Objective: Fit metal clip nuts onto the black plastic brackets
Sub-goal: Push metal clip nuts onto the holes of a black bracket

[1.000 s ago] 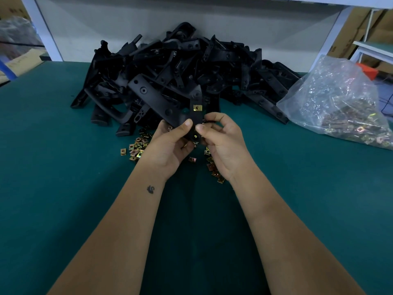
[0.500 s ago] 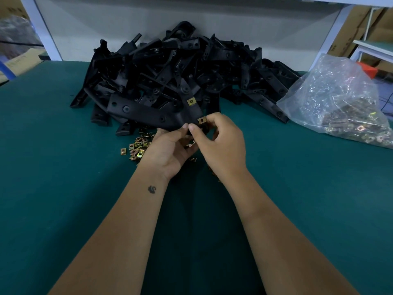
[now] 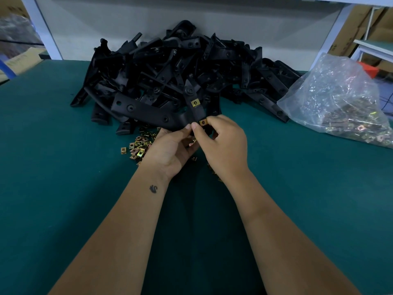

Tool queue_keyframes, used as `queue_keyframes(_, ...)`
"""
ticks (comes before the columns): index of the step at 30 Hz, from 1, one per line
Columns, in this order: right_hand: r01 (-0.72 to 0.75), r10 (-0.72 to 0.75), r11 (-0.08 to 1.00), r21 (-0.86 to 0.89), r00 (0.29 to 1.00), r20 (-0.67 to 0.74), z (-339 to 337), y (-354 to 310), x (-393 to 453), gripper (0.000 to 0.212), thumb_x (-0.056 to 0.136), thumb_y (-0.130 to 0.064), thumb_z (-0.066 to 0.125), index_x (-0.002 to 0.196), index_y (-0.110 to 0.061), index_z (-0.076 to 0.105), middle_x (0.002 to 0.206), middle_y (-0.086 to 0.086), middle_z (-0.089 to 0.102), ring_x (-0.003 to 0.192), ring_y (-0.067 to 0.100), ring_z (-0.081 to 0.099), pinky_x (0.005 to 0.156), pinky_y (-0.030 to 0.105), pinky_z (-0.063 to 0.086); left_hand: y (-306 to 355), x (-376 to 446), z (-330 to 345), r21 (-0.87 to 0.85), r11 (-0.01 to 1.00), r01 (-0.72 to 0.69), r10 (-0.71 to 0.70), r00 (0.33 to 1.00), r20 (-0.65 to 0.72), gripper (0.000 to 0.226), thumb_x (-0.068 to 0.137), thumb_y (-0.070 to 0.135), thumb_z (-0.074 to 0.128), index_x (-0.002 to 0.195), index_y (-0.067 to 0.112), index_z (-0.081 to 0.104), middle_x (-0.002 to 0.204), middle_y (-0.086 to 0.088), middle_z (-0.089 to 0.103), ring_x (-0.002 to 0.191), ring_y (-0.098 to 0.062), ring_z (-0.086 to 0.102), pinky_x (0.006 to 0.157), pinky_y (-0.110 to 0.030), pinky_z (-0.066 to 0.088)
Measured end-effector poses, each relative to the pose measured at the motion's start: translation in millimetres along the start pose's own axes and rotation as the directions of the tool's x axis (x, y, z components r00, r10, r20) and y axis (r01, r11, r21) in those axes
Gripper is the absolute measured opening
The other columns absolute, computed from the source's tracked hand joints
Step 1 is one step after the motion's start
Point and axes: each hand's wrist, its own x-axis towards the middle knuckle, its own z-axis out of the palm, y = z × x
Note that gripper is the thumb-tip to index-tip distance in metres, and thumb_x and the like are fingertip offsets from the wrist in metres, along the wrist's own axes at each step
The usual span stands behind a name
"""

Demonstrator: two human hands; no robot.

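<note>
I hold a long black plastic bracket in front of the pile, its arm stretching to the left. My left hand grips its near end from below, thumb on top. A brass clip nut sits on the bracket's upright tab. My right hand pinches a second clip nut between thumb and forefinger at the bracket's lower edge. Loose clip nuts lie scattered on the green table to the left of my left hand.
A big heap of black brackets fills the back of the green table against a grey wall. A clear plastic bag of clip nuts lies at the right. Cardboard boxes and shelf frames stand beyond the table edges.
The bracket has swung from slanting up-left to lying nearly level, and my right hand has brought a second clip nut up to its lower edge.
</note>
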Motion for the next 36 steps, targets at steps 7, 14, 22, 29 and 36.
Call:
queue_keyframes(7,-0.039,0.037,0.997,-0.061,0.999,-0.029,2.7,-1.2,-1.5,0.026,0.088,-0.04,0.067,0.087,-0.014,0.065,0.085,-0.007,0.062,0.081,0.012,0.056,0.068,0.031,0.046,-0.6,1.0,1.1,-0.002,1.0,0.007,-0.008,0.998,-0.057,0.037,0.097,-0.005,0.048,0.134,-0.002,0.052,0.094,-0.01,0.07,0.079,-0.017,0.07,0.085,-0.039,0.059)
queue_keyframes(14,-0.04,0.038,0.999,-0.032,0.997,-0.072,2.6,-1.5,-0.5,0.024,0.087,-0.034,0.07,0.092,-0.011,0.067,0.088,-0.003,0.064,0.085,0.015,0.057,0.075,0.038,0.048,-0.5,1.3,1.8,0.02,1.0,0.02,-0.019,0.998,-0.064,0.038,0.098,-0.003,0.049,0.135,0.002,0.053,0.102,-0.008,0.072,0.088,-0.02,0.07,0.092,-0.04,0.056)
queue_keyframes(22,-0.087,0.09,0.994,0.062,0.994,-0.056,3.7,-0.9,0.6,0.019,0.088,-0.029,0.069,0.098,-0.013,0.066,0.093,-0.006,0.064,0.087,0.011,0.057,0.077,0.031,0.049,-0.9,1.4,1.7,0.027,1.0,-0.002,0.003,0.999,-0.041,0.026,0.099,-0.003,0.046,0.117,0.005,0.063,0.1,-0.008,0.074,0.094,-0.021,0.07,0.096,-0.039,0.054)
queue_keyframes(29,-0.158,0.16,0.985,0.071,0.987,-0.032,2.3,3.8,1.8,0.026,0.091,-0.045,0.06,0.108,-0.025,0.059,0.101,-0.012,0.056,0.088,0.004,0.053,0.071,0.024,0.045,-4.4,-1.9,6.5,0.2,0.98,-0.026,0.017,0.999,0.045,0.03,0.098,-0.008,0.046,0.109,0.013,0.064,0.1,-0.002,0.074,0.094,-0.016,0.07,0.08,-0.03,0.059)
queue_keyframes(36,-0.14,0.147,0.986,0.091,0.985,-0.085,0.2,1.3,1.4,0.017,0.094,-0.037,0.061,0.096,-0.02,0.063,0.09,-0.012,0.061,0.084,0.007,0.056,0.071,0.026,0.045,-3.9,-1.7,8.3,0.234,0.972,-0.035,0.031,0.999,0.023,0.03,0.095,-0.009,0.049,0.119,0.005,0.06,0.099,-0.005,0.073,0.091,-0.018,0.07,0.075,-0.029,0.059)
